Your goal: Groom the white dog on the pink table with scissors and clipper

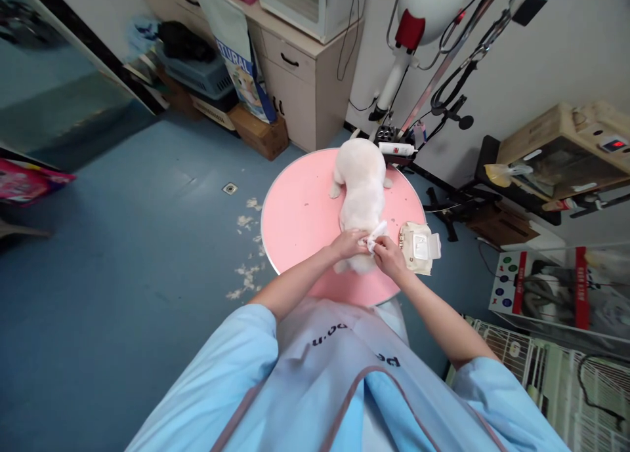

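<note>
A short-coated white dog point(363, 189) stands on a round pink table point(300, 216), with its near end toward me. My left hand point(350, 243) is closed on the near part of the dog; its fingertips are partly hidden by white cloth and fur. Pinched in my right hand point(388, 255) is a crumpled white wipe point(377, 234), pressed against the dog beside my left fingers. To the right of my right hand, a pack of wipes point(411, 258) lies at the table's edge with its lid flipped up.
A white tube point(396, 149) sits in a holder at the table's far edge, below a dryer point(411, 42) on a stand. Fur clippings point(246, 278) lie on the floor to the left. Cabinets point(295, 78) stand behind, and wire cages point(566, 386) at right.
</note>
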A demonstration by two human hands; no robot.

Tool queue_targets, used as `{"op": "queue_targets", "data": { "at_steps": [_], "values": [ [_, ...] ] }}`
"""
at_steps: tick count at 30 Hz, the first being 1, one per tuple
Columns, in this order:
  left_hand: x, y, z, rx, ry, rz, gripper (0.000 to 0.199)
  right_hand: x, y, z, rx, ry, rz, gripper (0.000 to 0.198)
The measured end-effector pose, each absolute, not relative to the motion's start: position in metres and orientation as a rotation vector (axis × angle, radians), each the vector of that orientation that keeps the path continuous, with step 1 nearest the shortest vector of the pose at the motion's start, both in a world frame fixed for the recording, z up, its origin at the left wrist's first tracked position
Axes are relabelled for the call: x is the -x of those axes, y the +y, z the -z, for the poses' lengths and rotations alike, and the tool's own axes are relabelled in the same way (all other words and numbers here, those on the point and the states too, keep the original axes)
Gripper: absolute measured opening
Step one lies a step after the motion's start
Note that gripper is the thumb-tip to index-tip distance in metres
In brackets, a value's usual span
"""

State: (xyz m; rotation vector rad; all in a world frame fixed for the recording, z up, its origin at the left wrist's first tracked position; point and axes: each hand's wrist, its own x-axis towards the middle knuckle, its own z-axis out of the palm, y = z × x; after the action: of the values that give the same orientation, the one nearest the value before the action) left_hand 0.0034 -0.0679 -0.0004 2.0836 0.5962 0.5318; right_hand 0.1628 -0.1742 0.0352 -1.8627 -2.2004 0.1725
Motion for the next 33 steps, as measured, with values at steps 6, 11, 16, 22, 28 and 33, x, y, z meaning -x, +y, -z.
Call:
{"op": "queue_targets", "data": {
  "at_steps": [6,11,16,22,28,33],
  "values": [
    [-0.005,-0.068,-0.002,-2.119,0.625,-0.523,0.031,-0.164,-0.185,-0.038,1.894,-1.988,-0.245,0.022],
    [-0.005,-0.071,-0.005,-2.161,0.592,-0.482,0.029,-0.157,-0.178,-0.047,1.945,-2.188,-0.100,0.021],
    [-0.005,-0.073,-0.008,-2.195,0.646,-0.401,0.028,-0.149,-0.169,-0.055,2.135,-2.392,-0.047,0.018],
    [-0.007,-0.075,-0.006,-2.167,0.685,-0.404,0.032,-0.141,-0.172,-0.060,2.218,-2.273,-0.172,0.022],
    [-0.007,-0.077,-0.003,-2.178,0.649,-0.386,0.033,-0.160,-0.156,-0.060,2.214,-2.095,-0.605,0.013],
    [-0.006,-0.077,-0.001,-2.170,0.659,-0.410,0.034,-0.172,-0.163,-0.057,1.991,-1.906,-0.519,0.016]
  ]
}}
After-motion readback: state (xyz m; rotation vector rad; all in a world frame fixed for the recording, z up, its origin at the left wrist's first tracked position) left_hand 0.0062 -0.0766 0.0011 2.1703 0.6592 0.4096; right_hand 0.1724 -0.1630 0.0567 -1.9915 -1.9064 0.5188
